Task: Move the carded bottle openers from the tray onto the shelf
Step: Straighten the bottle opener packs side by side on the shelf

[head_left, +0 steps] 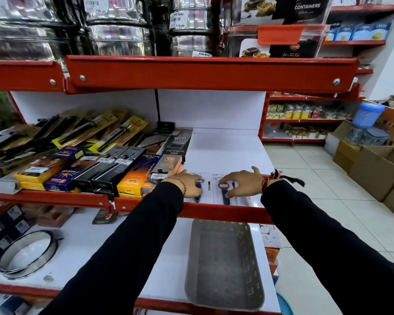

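Note:
Two carded bottle openers lie side by side on the white middle shelf, near its red front edge. My left hand rests on the left carded opener, fingers curled down over the opener's ring end. My right hand arches over the right carded opener, fingertips pressing on its metal head and card. The grey metal tray sits on the lower shelf directly below my hands, and nothing shows inside it.
Boxed lighters and graters crowd the shelf just left of my left hand. Steel tins stand on the shelf above. A metal ring lies on the lower shelf at left. Cardboard boxes sit on the tiled floor at right.

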Action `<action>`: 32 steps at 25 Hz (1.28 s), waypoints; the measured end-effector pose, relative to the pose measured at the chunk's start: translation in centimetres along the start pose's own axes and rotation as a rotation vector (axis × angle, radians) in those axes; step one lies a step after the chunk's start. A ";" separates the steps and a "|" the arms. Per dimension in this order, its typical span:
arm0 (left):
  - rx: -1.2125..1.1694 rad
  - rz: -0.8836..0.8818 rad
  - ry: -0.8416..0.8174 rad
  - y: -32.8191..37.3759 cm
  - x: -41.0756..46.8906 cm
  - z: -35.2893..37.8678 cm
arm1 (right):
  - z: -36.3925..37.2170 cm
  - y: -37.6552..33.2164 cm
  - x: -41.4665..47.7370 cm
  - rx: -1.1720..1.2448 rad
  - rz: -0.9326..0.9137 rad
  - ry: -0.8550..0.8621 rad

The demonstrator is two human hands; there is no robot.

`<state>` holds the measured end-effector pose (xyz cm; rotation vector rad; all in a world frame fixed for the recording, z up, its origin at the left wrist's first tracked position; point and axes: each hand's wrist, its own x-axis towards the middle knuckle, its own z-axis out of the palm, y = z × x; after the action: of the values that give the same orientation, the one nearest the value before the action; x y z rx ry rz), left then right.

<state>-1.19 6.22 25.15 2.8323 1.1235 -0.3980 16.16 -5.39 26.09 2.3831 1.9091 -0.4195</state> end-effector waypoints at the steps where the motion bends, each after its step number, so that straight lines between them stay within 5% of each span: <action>1: 0.000 -0.004 -0.002 -0.2 0.2 0.1 | 0.2 -0.1 0.1 0.001 -0.004 0.010; 32: 0.160 -0.056 0.094 0.8 -0.4 -0.7 | 1.3 1.7 -0.7 0.188 0.001 0.088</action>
<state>-0.78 5.48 25.90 2.9915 1.2438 -0.3789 17.46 -6.72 24.83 2.5582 1.9875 -0.5251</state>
